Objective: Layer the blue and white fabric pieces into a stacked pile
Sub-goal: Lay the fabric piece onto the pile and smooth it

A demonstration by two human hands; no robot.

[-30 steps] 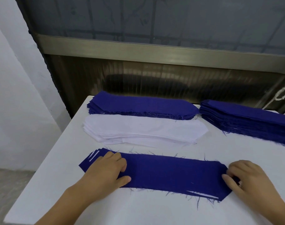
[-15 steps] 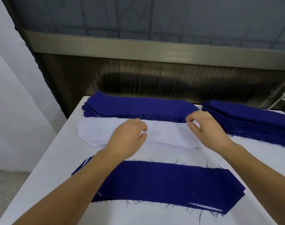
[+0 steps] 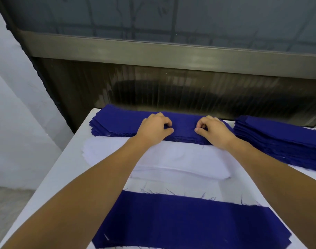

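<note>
Left hand: the left hand reaches to the far blue stack, its grip closed in a pinch, thumb and curled fingers gathering the top blue cloth.
Right hand: the right hand sits just beside the left on the same stack, its grip likewise a thumb-and-finger pinch on the top blue layer.
Far blue stack: under both grips, at the far edge of the white surface, edges frayed.
White stack: just nearer than the grips, beneath both forearms, touching the near edge of the far blue stack.
Layered pile: well nearer than the grips, between the forearms; blue on top, slivers of white showing at its lower edge.
Second blue stack: to the right of the right grip, near but apart from it.
Backdrop: a dark ribbed panel beyond the grips.
</note>
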